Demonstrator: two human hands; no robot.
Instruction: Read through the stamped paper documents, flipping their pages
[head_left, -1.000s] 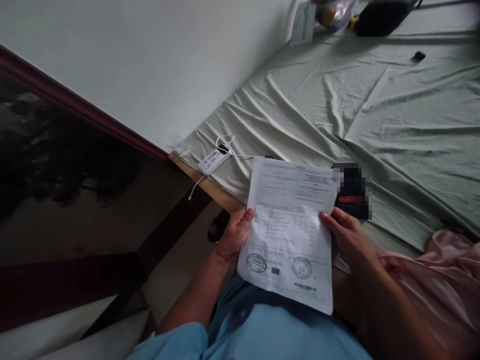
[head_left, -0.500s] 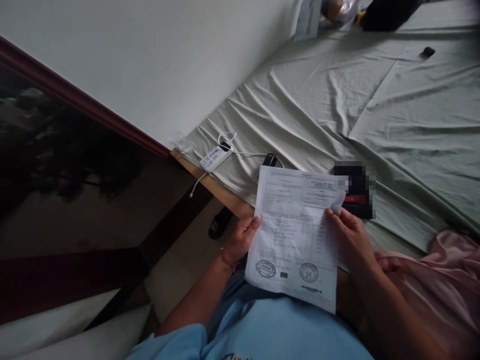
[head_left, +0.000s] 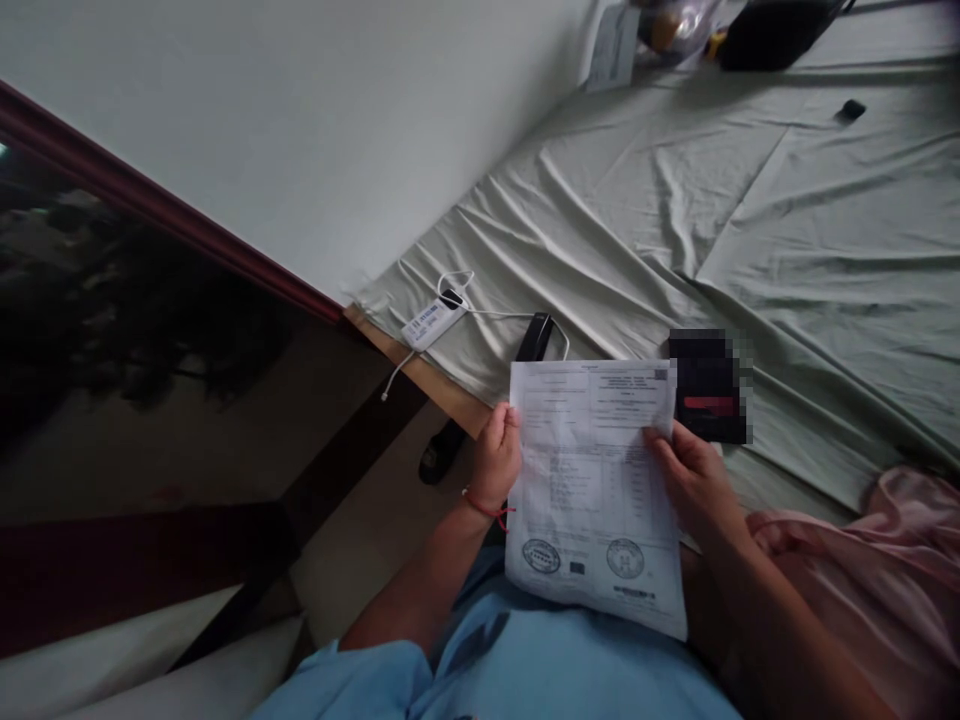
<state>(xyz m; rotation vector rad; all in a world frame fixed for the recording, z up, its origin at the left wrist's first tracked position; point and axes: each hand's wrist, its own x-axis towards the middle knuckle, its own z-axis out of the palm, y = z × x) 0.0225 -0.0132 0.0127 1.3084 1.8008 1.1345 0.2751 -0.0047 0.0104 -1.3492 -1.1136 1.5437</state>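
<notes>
A white printed sheet of paper [head_left: 592,490] with two round stamps near its lower edge is held over my lap between both hands. My left hand [head_left: 496,460] grips its left edge, with a red string at the wrist. My right hand [head_left: 694,478] holds the right edge, thumb on the page. Just beyond the sheet's top edge lies a black stapler [head_left: 534,338] on the pale green bed sheet [head_left: 750,240]. A dark blurred-out item [head_left: 709,385] rests on the bed by the paper's top right corner.
A white power bank [head_left: 429,322] with a white cable lies at the bed's corner by the white wall [head_left: 315,120]. A black slipper [head_left: 439,452] sits on the floor below. Pink cloth [head_left: 862,570] lies at right. A black bag [head_left: 772,30] and clutter sit far back.
The sheet has come down and closer to me, uncovering the black stapler behind it. My left hand has slid higher up the paper's left edge.
</notes>
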